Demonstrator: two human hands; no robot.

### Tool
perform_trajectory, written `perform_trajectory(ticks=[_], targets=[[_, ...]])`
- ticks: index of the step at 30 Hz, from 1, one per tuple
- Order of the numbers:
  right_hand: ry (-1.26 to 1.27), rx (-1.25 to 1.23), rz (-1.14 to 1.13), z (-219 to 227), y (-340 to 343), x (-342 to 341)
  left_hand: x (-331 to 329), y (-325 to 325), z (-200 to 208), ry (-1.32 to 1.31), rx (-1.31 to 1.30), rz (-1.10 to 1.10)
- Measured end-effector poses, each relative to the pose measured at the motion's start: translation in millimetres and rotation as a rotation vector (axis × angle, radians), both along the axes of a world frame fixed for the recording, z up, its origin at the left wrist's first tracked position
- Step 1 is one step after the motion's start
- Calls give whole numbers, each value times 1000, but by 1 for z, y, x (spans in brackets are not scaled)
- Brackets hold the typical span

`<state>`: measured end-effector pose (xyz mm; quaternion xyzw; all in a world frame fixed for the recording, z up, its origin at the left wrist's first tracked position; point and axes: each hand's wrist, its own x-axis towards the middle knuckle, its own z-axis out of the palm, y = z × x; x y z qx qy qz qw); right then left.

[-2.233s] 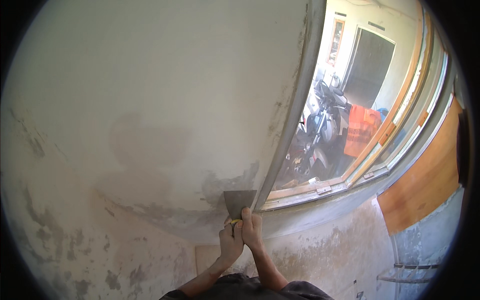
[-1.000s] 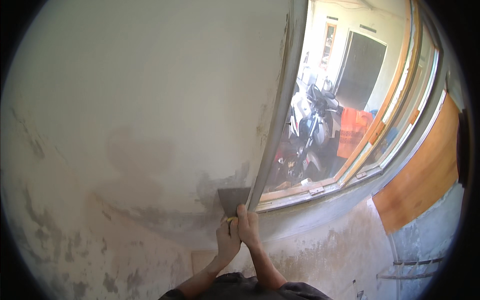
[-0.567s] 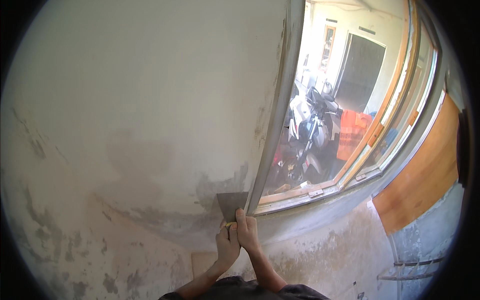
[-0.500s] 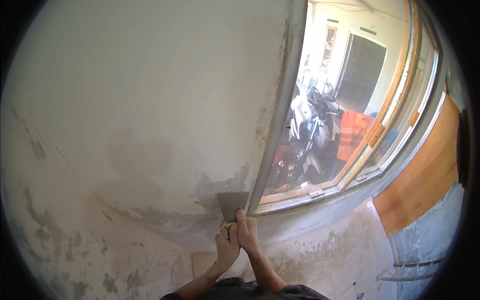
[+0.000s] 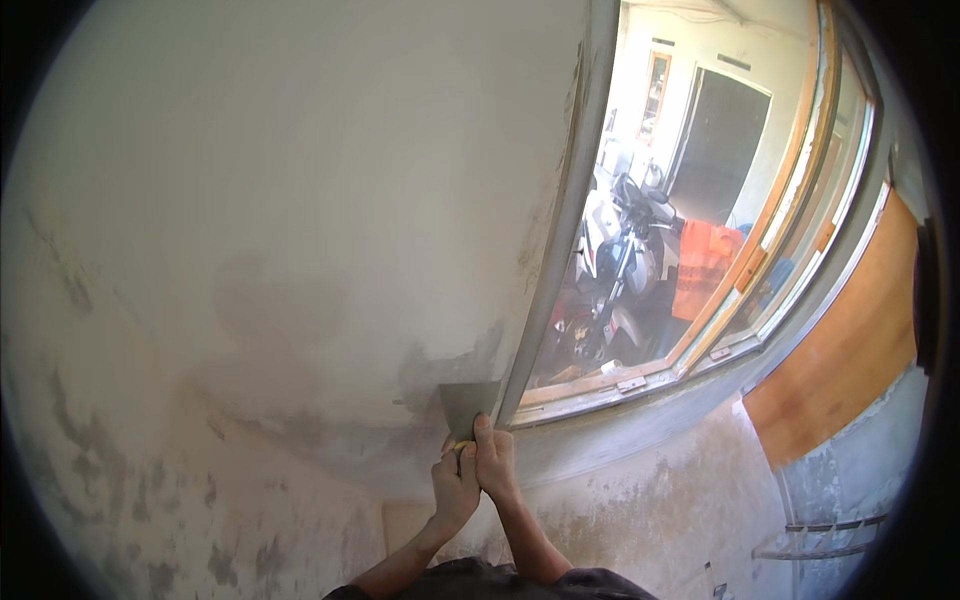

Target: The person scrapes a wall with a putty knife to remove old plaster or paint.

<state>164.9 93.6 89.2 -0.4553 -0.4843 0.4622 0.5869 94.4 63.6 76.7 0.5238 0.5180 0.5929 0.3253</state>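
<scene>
- Head view: a wide, flat-bladed scraper [image 5: 466, 403] is held in front of a pale wall [image 5: 300, 180], just left of the grey upright edge [image 5: 560, 270] beside the window.
- Left hand [image 5: 456, 488]: fingers curled closed around the scraper's handle, of which only a bit of yellow [image 5: 462, 446] shows near the base of the blade.
- Right hand [image 5: 495, 464]: also gripping the scraper, thumb laid along the right side of the blade — the two hands touch each other.
- The blade points away from the person, its broad far edge over the lower part of a dark grey patch [image 5: 455, 362] on the wall; how firmly it presses, I cannot tell.
- Dark clothing [image 5: 480, 580] shows at the near edge, between and around the forearms.
- Right of the hands, a wooden window frame [image 5: 745, 275] curves away above a pale sill [image 5: 610, 430].
- Beyond the window stand a motorcycle [image 5: 625, 250] and, at its right, a hanging orange cloth [image 5: 706, 265]; farther off is a dark door [image 5: 722, 140].
- Far right — an orange-brown panel [image 5: 820, 340] next to a mottled bluish surface [image 5: 845, 480].
</scene>
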Motion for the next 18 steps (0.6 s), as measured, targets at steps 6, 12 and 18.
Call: perform_trajectory(ticks=[6,12,18], targets=[[3,19,-13,7,13,6,4,11,16,-3,71,-32],[-117,22,-89,45,14,12,2,10,34,44,25,-65],[-111,79,-132,18,6,8,10,12,11,-19,91,-32]])
